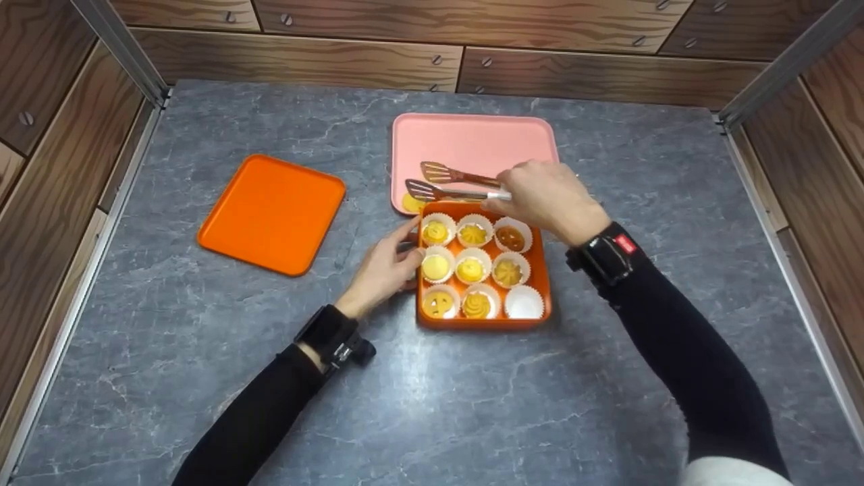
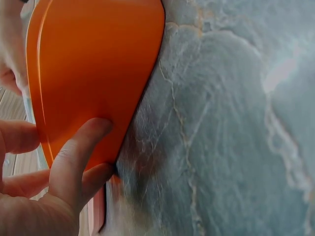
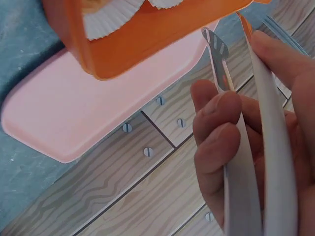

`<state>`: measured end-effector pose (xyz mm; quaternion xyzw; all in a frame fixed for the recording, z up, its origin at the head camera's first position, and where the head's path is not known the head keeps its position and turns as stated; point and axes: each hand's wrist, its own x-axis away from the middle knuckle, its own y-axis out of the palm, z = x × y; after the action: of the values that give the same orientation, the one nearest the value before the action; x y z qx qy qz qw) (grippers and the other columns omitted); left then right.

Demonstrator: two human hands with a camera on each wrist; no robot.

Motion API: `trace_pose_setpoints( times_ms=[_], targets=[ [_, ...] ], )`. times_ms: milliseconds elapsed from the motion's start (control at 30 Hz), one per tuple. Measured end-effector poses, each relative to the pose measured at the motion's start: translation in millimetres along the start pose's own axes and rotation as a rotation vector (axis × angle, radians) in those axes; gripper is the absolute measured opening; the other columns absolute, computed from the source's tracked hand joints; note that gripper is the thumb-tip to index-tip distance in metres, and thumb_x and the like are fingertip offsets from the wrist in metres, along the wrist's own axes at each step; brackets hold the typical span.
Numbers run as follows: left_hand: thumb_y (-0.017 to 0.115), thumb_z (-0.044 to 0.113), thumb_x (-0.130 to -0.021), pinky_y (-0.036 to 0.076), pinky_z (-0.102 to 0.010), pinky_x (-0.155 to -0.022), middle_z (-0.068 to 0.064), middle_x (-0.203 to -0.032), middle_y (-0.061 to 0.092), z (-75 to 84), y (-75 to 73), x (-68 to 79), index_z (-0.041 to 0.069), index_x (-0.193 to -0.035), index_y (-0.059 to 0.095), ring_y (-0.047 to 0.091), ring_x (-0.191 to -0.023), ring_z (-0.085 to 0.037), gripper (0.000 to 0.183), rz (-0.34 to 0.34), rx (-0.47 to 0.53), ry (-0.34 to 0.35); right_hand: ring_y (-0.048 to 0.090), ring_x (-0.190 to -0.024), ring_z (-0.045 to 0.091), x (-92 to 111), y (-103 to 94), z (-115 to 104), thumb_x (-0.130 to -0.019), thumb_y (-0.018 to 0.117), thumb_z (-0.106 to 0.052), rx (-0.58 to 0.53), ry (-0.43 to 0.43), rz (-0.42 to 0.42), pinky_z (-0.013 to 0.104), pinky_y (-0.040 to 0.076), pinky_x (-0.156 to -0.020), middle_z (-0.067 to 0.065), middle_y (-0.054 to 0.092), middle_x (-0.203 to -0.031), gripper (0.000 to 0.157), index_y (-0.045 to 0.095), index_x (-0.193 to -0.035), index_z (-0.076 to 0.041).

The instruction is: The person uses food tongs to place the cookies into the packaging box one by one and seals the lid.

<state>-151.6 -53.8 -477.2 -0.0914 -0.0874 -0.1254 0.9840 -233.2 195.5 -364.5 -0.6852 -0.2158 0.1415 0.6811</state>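
Note:
My right hand (image 1: 550, 199) grips a pair of white-handled tongs (image 3: 278, 147) with brown slotted heads. The two heads stand apart over the pink tray (image 1: 472, 131), with nothing seen between them. Below the tray's near edge sits an orange box (image 1: 486, 324) with rows of white paper cups. Most cups hold yellow or brownish cookies (image 1: 470, 270); the near-right paper cup (image 1: 524, 304) shows only white paper. My left hand (image 1: 385, 266) touches the box's left side near its far corner, thumb against the wall in the left wrist view. A yellow cookie (image 1: 412, 202) partly shows on the tray.
A flat orange lid (image 1: 273, 216) lies to the left on the grey marbled table (image 1: 270, 378). Wood-patterned panels (image 1: 364, 64) stand at the back and both sides, with metal rails at the corners. The box overlaps the tray's near edge in the head view.

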Motion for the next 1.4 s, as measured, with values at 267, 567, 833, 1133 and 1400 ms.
trace_pose_setpoints(
  times_ms=[267,567,833,1133,1400],
  targets=[
    [0.060,0.014,-0.102,0.064,-0.039,-0.066,-0.013,-0.149,0.051,0.5,-1.1,0.8,0.022,-0.163,0.034,0.070,-0.098,-0.023,0.067,-0.020,-0.027,0.003,0.063,-0.069,0.028,-15,-3.2,-5,-0.095,0.072,-0.044,0.024,-0.054,-0.026,0.046,0.057,-0.067,0.007,0.067,-0.077,0.037,0.070,-0.086,-0.008],
    [0.059,0.014,-0.100,0.065,-0.035,-0.068,-0.014,-0.145,0.054,0.7,-1.3,-0.5,0.020,-0.162,0.037,0.070,-0.108,-0.023,0.066,-0.010,-0.017,0.025,0.069,-0.077,0.032,-16,5.7,7,-0.094,0.077,-0.039,-0.009,-0.074,0.041,0.051,0.060,-0.072,0.009,0.072,-0.082,0.033,0.073,-0.093,-0.007],
    [0.059,0.013,-0.101,0.065,-0.035,-0.072,-0.015,-0.147,0.052,0.5,-0.3,-1.0,0.022,-0.163,0.036,0.067,-0.118,-0.024,0.067,-0.011,0.002,0.016,0.062,-0.072,0.029,-13,16.1,23,-0.096,0.074,-0.040,-0.037,0.051,0.047,0.048,0.056,-0.062,0.008,0.065,-0.082,0.032,0.073,-0.101,-0.008],
    [0.059,0.012,-0.101,0.065,-0.035,-0.074,-0.016,-0.147,0.051,0.6,-0.8,0.0,0.020,-0.163,0.034,0.066,-0.120,-0.026,0.067,-0.016,0.010,0.011,0.060,-0.070,0.030,-9,29.5,30,-0.098,0.070,-0.045,-0.051,0.131,0.037,0.044,0.050,-0.061,0.009,0.062,-0.080,0.040,0.070,-0.097,-0.005],
    [0.059,0.014,-0.101,0.065,-0.036,-0.069,-0.016,-0.146,0.053,0.3,-1.8,-0.4,0.020,-0.163,0.036,0.069,-0.112,-0.024,0.067,-0.007,-0.018,0.027,0.066,-0.070,0.034,-4,40.6,26,-0.096,0.073,-0.044,-0.001,0.074,0.118,0.054,0.057,-0.061,0.015,0.067,-0.083,0.044,0.070,-0.097,0.000]
  ],
)
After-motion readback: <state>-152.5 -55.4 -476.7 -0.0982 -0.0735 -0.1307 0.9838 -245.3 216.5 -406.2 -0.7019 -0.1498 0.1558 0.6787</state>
